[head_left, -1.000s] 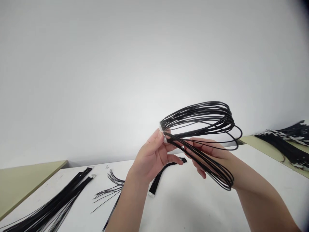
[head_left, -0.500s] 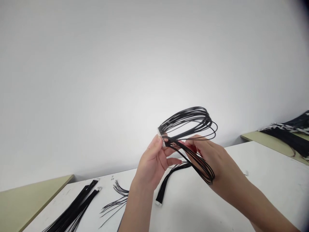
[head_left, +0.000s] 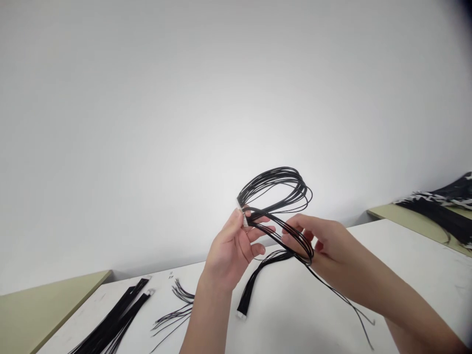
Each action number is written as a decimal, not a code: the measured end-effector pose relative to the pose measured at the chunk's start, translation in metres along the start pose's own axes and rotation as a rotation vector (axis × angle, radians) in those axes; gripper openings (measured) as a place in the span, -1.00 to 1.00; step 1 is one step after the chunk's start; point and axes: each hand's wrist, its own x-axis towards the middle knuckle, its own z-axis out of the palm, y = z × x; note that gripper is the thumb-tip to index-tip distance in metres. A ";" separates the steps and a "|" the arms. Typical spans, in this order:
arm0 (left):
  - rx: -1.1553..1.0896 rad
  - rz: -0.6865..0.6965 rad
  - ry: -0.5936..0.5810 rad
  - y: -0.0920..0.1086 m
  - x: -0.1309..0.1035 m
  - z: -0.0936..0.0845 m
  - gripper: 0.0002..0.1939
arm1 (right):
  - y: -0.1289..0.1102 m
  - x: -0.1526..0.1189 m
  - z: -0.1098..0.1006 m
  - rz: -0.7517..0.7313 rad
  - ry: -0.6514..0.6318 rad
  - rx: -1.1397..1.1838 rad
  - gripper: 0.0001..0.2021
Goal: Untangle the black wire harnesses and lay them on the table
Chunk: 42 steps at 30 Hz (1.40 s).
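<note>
Black wire bundle (head_left: 283,221) in loops, held above the white surface (head_left: 302,314) by left grip (head_left: 229,251)

Far left: pale green board (head_left: 55,307) beside the surface. Next, dark cables (head_left: 114,312) lie on the surface, running from near left toward the far side; pale connector (head_left: 149,292) at one far end. Small handwritten marks (head_left: 170,275) on the surface just right of these. Then fanned wire ends (head_left: 177,312), partly hidden by the left forearm (head_left: 207,319).

Centre: left grip pinches the bundle's white connectors (head_left: 239,204) between thumb and fingers; lower fingers spread. Upper and lower loops both extend right. Beneath, a second black cable (head_left: 248,293) lies on the surface, white plug (head_left: 241,315) at its near end.

Right: right grip (head_left: 320,240) has fingers curled, just behind the lower loop; cannot tell whether it pinches any wire. Trailing wires (head_left: 332,290) run from that loop toward near right. Far right: heap of black cables (head_left: 438,214) on a second green board (head_left: 383,211).
</note>
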 end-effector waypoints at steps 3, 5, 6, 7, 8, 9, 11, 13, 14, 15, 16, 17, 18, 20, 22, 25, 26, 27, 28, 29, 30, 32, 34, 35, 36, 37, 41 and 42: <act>0.013 0.009 0.006 0.001 0.000 0.001 -0.84 | 0.000 0.003 0.003 -0.007 -0.039 0.011 -0.76; 0.016 0.002 0.013 0.001 0.000 0.000 -0.84 | 0.000 0.004 0.005 -0.029 0.021 -0.035 -0.78; 0.017 -0.003 0.014 0.000 0.000 0.000 -0.83 | 0.001 0.005 0.006 -0.039 0.056 -0.059 -0.79; 0.020 -0.008 0.012 0.000 0.000 0.000 -0.83 | 0.001 0.005 0.007 -0.047 0.086 -0.071 -0.79; 0.024 -0.010 0.009 0.000 0.001 -0.001 -0.83 | 0.001 0.006 0.007 -0.051 0.106 -0.066 -0.79; 0.031 -0.011 0.005 0.000 0.001 -0.001 -0.82 | 0.001 0.006 0.008 -0.051 0.114 -0.042 -0.80; 0.042 -0.016 -0.003 0.001 0.001 -0.001 -0.82 | 0.001 0.005 0.007 -0.050 0.110 0.044 -0.82; 0.045 -0.016 -0.010 0.001 0.000 -0.001 -0.83 | 0.001 0.003 0.004 -0.055 0.076 0.157 -0.83; 0.045 -0.016 -0.013 0.002 0.000 0.000 -0.83 | 0.001 0.001 0.001 -0.060 0.048 0.213 -0.82; 0.045 -0.015 -0.011 0.002 -0.001 0.001 -0.83 | 0.001 -0.001 -0.002 -0.069 0.014 0.264 -0.80; 0.047 -0.013 -0.005 0.002 -0.002 0.001 -0.82 | 0.001 -0.003 -0.006 -0.078 -0.021 0.307 -0.78; 0.052 -0.013 0.002 0.003 -0.002 0.002 -0.82 | 0.002 -0.006 -0.010 -0.086 -0.048 0.344 -0.77; 0.058 -0.014 0.008 0.003 -0.002 0.002 -0.82 | 0.002 -0.008 -0.014 -0.093 -0.059 0.382 -0.76; 0.070 -0.017 0.009 0.003 -0.002 0.001 -0.82 | 0.003 -0.011 -0.021 -0.104 -0.036 0.503 -0.76; 0.088 -0.015 0.000 0.003 -0.002 0.000 -0.82 | 0.004 -0.011 -0.028 -0.127 -0.013 0.703 -0.73; 0.131 -0.011 -0.001 0.003 -0.001 -0.002 -0.80 | 0.004 -0.009 -0.036 -0.163 -0.007 0.923 -0.73; 0.143 -0.015 0.003 0.003 -0.001 -0.002 -0.79 | 0.004 -0.008 -0.038 -0.179 0.011 0.940 -0.74; 0.150 -0.022 0.008 0.003 -0.001 -0.003 -0.78 | 0.005 -0.007 -0.039 -0.201 0.030 0.940 -0.74; 0.154 -0.028 0.014 0.003 -0.001 -0.003 -0.78 | 0.006 -0.006 -0.039 -0.226 0.045 0.931 -0.75; 0.157 -0.030 0.021 0.003 -0.002 -0.003 -0.78 | 0.008 -0.005 -0.039 -0.257 0.050 0.922 -0.76; 0.160 -0.030 0.028 0.003 -0.002 -0.003 -0.78 | 0.010 -0.005 -0.037 -0.283 0.048 0.913 -0.78; 0.166 -0.017 0.033 0.003 -0.002 -0.003 -0.78 | 0.014 -0.003 -0.034 -0.350 0.061 0.898 -0.80; 0.168 0.004 0.028 0.003 -0.002 -0.004 -0.78 | 0.016 -0.001 -0.029 -0.415 0.143 0.876 -0.78; 0.171 0.011 0.025 0.003 -0.001 -0.004 -0.78 | 0.016 0.000 -0.027 -0.442 0.215 0.867 -0.76; 0.175 0.017 0.024 0.003 -0.001 -0.005 -0.78 | 0.015 0.000 -0.025 -0.456 0.290 0.862 -0.74; 0.184 0.021 0.022 0.003 -0.001 -0.005 -0.78 | 0.014 0.001 -0.024 -0.463 0.361 0.858 -0.73; 0.222 0.024 0.006 0.003 -0.002 -0.005 -0.77 | 0.006 0.001 -0.021 -0.441 0.501 0.888 -0.73; 0.233 0.027 0.002 0.003 -0.003 -0.004 -0.77 | 0.005 0.000 -0.020 -0.431 0.491 0.905 -0.77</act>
